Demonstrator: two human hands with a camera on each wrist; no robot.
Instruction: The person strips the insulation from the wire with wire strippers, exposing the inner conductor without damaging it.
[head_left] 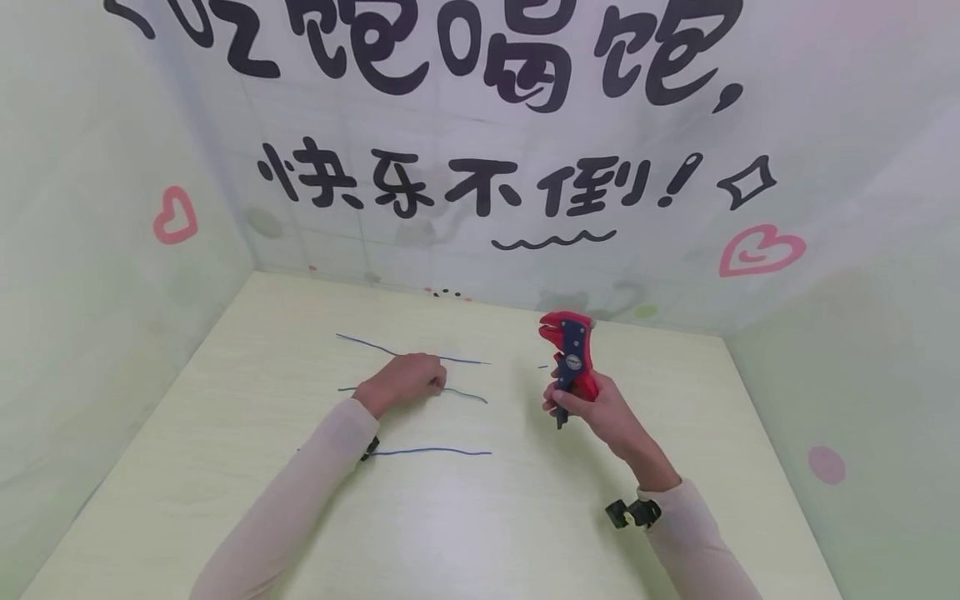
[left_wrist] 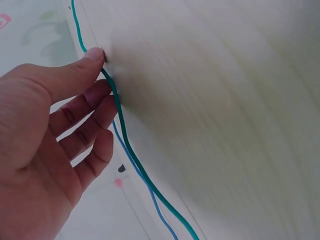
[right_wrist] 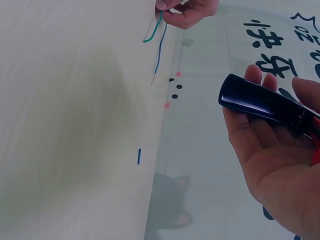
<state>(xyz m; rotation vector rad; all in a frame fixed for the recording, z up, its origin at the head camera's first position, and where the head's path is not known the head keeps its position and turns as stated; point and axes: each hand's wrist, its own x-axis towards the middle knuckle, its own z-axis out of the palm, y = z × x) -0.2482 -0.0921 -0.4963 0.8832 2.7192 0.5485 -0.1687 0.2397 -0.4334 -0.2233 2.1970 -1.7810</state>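
Observation:
My left hand (head_left: 405, 379) pinches a green wire (left_wrist: 125, 135) between thumb and fingertips near its middle. Its right end runs out past the fingers over the table. Behind it lies a blue wire (head_left: 367, 342) with a thin bare tip at the right end, partly covered by the hand. Another blue wire (head_left: 431, 451) stretches across nearer the front, its left part behind my sleeve. In my right hand (head_left: 607, 412) is a red and dark blue wire stripper (head_left: 576, 346), held by its handles above the table with its head pointing up and away.
A short blue piece of insulation (right_wrist: 139, 156) lies on the pale wooden table (head_left: 450, 533) left of the wire stripper. Printed cloth walls (head_left: 480, 275) stand along the back and both sides of the table. Each wrist wears a black strap mount (head_left: 633, 512).

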